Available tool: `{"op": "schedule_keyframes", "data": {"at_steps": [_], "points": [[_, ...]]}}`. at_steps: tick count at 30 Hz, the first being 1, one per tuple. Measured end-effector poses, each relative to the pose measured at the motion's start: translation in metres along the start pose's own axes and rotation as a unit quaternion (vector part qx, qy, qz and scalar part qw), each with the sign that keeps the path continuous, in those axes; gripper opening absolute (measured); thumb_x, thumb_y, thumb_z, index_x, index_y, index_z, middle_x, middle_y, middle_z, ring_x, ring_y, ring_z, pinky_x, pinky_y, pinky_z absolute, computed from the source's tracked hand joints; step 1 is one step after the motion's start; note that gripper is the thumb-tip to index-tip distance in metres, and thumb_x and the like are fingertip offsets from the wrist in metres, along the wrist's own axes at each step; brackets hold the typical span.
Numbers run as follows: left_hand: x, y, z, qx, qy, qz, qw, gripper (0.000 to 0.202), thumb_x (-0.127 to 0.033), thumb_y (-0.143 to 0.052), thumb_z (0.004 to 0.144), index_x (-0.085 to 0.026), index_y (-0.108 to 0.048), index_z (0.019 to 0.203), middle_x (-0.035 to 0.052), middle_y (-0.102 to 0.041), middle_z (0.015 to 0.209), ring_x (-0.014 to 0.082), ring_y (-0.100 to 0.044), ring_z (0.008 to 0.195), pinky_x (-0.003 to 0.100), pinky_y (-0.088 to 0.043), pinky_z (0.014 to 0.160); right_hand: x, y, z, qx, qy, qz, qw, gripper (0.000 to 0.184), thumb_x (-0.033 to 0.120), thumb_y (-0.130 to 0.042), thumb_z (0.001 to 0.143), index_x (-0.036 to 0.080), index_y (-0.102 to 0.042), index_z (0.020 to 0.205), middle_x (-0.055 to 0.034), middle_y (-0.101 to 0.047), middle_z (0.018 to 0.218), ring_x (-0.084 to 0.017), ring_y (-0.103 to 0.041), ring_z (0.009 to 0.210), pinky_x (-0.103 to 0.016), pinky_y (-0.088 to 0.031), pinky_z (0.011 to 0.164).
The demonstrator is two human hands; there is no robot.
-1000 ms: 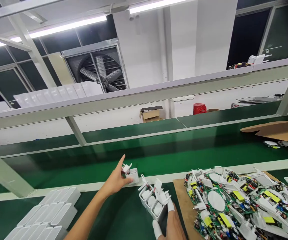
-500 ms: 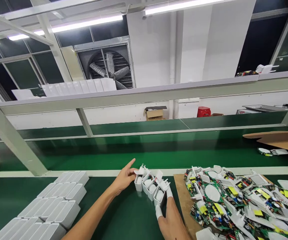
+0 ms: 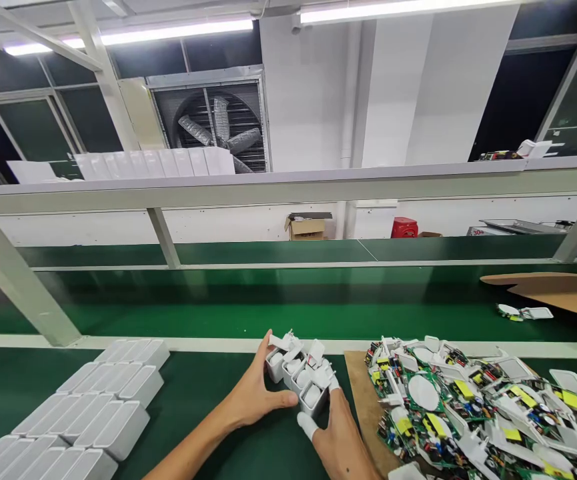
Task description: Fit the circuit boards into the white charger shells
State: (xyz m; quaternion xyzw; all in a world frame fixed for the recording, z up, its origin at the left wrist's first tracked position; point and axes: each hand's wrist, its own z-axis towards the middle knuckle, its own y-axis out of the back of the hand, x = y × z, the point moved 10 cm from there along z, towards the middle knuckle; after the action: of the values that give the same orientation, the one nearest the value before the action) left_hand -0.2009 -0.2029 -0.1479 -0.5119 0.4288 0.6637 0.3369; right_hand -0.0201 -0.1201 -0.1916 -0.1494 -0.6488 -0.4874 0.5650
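Observation:
A short row of white plastic charger housings [image 3: 293, 367] stands on the green work surface in front of me. Round white parts show inside their open tops, and small white pieces with prongs lie over the far edge. At the row's left end is my left hand [image 3: 251, 395], fingers behind the housings and thumb in front. My right hand [image 3: 339, 437] grips the right end, white covers on its thumb and a finger. Between them the hands clasp the row; some fingertips are hidden behind it.
White closed housings [image 3: 113, 400] stand in rows at left. On a brown board [image 3: 361, 393] at right lies a heap of circuit boards with white parts [image 3: 448, 400]. A pale rail [image 3: 208, 344] runs behind my hands, before a green belt [image 3: 268, 320] with cardboard [image 3: 563, 293].
My left hand has closed in around the row's left end, its thumb now in front. The housings look pressed closer together. My right hand stays at the right end. The view has shifted slightly.

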Motion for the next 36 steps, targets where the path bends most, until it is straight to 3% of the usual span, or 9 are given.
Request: {"op": "schedule_keyframes", "data": {"at_steps": [5,10,13,17,20,23,26,32,36], "points": [[-0.001,-0.026,0.014,0.012,0.001,-0.024,1.0,0.161,-0.055,-0.101,0.06,-0.022,0.011,0.17,0.0233,-0.047,0.162,0.0386,-0.049,0.149,0.057,-0.026,0.129,0.006,0.002,0.003,0.004,0.0,-0.003,1.0,0.054,0.021,-0.068,0.075,0.013,-0.062,0.128,-0.0167,-0.068,0.131,-0.033,-0.065,0.128,-0.044,-0.051,0.112],[-0.013,-0.014,0.023,-0.086,-0.013,0.063,0.994,0.108,-0.057,-0.076,0.089,-0.019,-0.015,0.17,0.0164,-0.067,0.14,0.0334,-0.062,0.133,0.049,-0.041,0.12,0.002,-0.003,0.003,-0.003,0.023,0.004,1.0,0.061,0.021,-0.07,0.073,0.016,-0.062,0.134,-0.0149,-0.067,0.135,-0.033,-0.063,0.131,-0.045,-0.049,0.115],[-0.014,-0.007,0.023,-0.104,-0.016,0.071,0.992,0.089,-0.057,-0.059,0.1,-0.02,-0.018,0.169,0.015,-0.068,0.137,0.0318,-0.064,0.129,0.049,-0.044,0.117,0.002,-0.002,0.002,0.004,0.031,0.002,0.999,0.061,0.022,-0.068,0.075,0.013,-0.061,0.135,-0.0184,-0.063,0.139,-0.035,-0.059,0.137,-0.049,-0.044,0.12],[-0.007,-0.002,0.009,-0.086,-0.005,0.085,0.993,0.128,-0.059,-0.084,0.08,-0.023,-0.003,0.171,0.0194,-0.051,0.156,0.0376,-0.055,0.142,0.053,-0.038,0.123,-0.006,0.003,0.0,0.007,0.038,-0.027,0.999,0.052,0.022,-0.07,0.072,0.017,-0.067,0.123,-0.0172,-0.066,0.134,-0.037,-0.062,0.132,-0.051,-0.047,0.116],[-0.007,-0.015,-0.004,-0.023,-0.011,0.112,0.993,0.161,-0.056,-0.099,0.059,-0.025,0.013,0.17,0.0214,-0.038,0.164,0.043,-0.043,0.15,0.06,-0.027,0.128,-0.018,-0.003,-0.003,0.025,0.037,-0.027,0.999,0.038,0.022,-0.068,0.073,0.023,-0.069,0.111,-0.01,-0.073,0.115,-0.033,-0.072,0.111,-0.045,-0.058,0.099],[-0.013,-0.029,-0.013,-0.002,-0.024,0.16,0.987,0.175,-0.053,-0.104,0.048,-0.026,0.019,0.169,0.0218,-0.022,0.171,0.0473,-0.025,0.158,0.066,-0.019,0.13,-0.029,-0.012,-0.005,0.043,0.014,-0.028,0.999,0.03,0.021,-0.066,0.071,0.023,-0.069,0.101,-0.0069,-0.074,0.093,-0.031,-0.075,0.087,-0.041,-0.061,0.079],[-0.012,-0.036,-0.016,-0.03,-0.019,0.175,0.984,0.169,-0.043,-0.103,0.05,-0.029,0.015,0.17,0.0198,-0.024,0.17,0.0481,-0.024,0.158,0.068,-0.021,0.128,-0.022,-0.015,-0.006,0.058,0.02,-0.014,0.998,0.039,0.021,-0.064,0.074,0.022,-0.069,0.113,-0.006,-0.075,0.095,-0.028,-0.075,0.087,-0.038,-0.061,0.078],[-0.019,-0.034,-0.009,-0.12,-0.067,0.213,0.967,0.14,-0.03,-0.092,0.053,-0.026,-0.016,0.171,0.0193,-0.041,0.158,0.0487,-0.037,0.149,0.063,-0.028,0.128,-0.004,-0.013,-0.013,0.058,0.046,0.006,0.997,0.056,0.02,-0.062,0.079,0.016,-0.063,0.135,-0.0113,-0.075,0.112,-0.028,-0.075,0.103,-0.037,-0.059,0.095],[-0.022,0.004,0.031,-0.197,-0.017,0.258,0.946,0.132,-0.037,-0.088,0.058,-0.02,-0.018,0.168,0.0179,-0.044,0.152,0.0409,-0.045,0.146,0.053,-0.035,0.126,-0.003,-0.017,-0.017,-0.014,0.075,-0.037,0.996,0.071,0.012,-0.057,0.082,0.011,-0.05,0.153,-0.0178,-0.065,0.14,-0.028,-0.065,0.132,-0.038,-0.055,0.108]]}}
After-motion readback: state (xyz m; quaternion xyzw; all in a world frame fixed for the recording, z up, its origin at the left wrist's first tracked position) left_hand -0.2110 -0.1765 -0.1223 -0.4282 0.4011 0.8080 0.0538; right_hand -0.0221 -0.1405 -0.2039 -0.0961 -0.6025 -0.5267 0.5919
